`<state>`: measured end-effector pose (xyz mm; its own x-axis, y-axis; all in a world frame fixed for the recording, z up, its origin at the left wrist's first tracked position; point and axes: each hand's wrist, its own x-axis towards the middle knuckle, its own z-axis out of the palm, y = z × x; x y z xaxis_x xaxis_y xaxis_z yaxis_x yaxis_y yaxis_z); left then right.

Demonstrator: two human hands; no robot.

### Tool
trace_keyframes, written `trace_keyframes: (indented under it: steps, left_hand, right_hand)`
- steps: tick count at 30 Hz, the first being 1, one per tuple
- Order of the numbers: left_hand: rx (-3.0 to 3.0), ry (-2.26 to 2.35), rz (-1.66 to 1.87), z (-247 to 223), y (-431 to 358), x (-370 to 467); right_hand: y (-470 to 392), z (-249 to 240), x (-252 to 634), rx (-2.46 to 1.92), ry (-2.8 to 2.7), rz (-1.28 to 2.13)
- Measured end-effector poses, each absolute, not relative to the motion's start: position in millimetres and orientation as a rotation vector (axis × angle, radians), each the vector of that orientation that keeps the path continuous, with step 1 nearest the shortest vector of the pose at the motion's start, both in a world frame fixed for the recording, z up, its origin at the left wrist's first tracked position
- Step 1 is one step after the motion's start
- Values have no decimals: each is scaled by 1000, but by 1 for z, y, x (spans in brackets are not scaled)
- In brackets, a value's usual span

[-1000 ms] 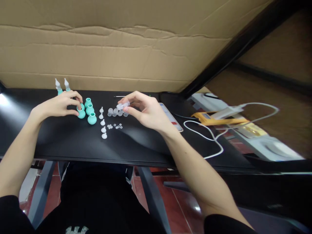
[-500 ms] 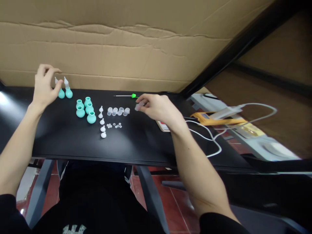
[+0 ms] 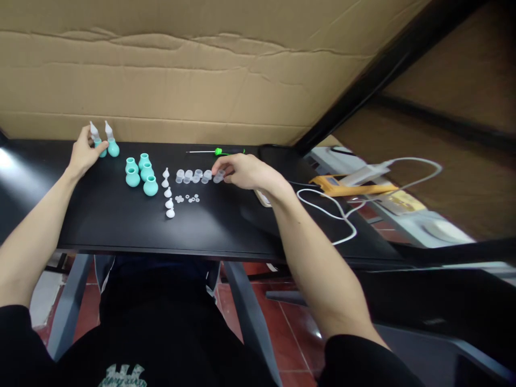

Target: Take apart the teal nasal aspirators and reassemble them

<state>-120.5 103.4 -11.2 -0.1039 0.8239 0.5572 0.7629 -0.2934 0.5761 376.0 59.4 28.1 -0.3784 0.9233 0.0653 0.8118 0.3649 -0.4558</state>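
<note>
My left hand [image 3: 84, 153] is closed around the left one of two teal bulbs with white pointed tips [image 3: 95, 132]; the other assembled bulb [image 3: 113, 148] stands just to its right. My right hand [image 3: 245, 171] pinches a clear plastic cup piece [image 3: 219, 176] at the right end of a row of similar clear pieces [image 3: 197, 176]. Several open teal bulbs [image 3: 150, 186] stand between my hands. Beside them runs a column of white pointed tips [image 3: 168, 192]. Small clear discs and rings [image 3: 192, 199] lie below the row of cups.
A screwdriver with a green collar [image 3: 218, 151] lies behind my right hand. A phone [image 3: 263, 198] is partly under my right wrist. White cable [image 3: 346, 215] and a yellow tool [image 3: 342, 186] are at the right. A cardboard wall [image 3: 161, 70] stands behind the table.
My left hand has come down onto the left assembled bulb and closed on it. My right hand has moved left with the clear piece, bringing it to the end of the row.
</note>
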Motion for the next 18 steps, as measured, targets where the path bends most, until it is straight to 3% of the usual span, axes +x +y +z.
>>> trace_keyframes:
  steps: [8, 18]
  left_hand:
    - [1843, 1962, 1313, -6, 95, -105]
    - [1817, 1994, 1317, -2, 96, -108]
  right_hand:
    - [61, 32, 387, -1440, -2367, 631]
    - [60, 23, 379, -1579, -2298, 460]
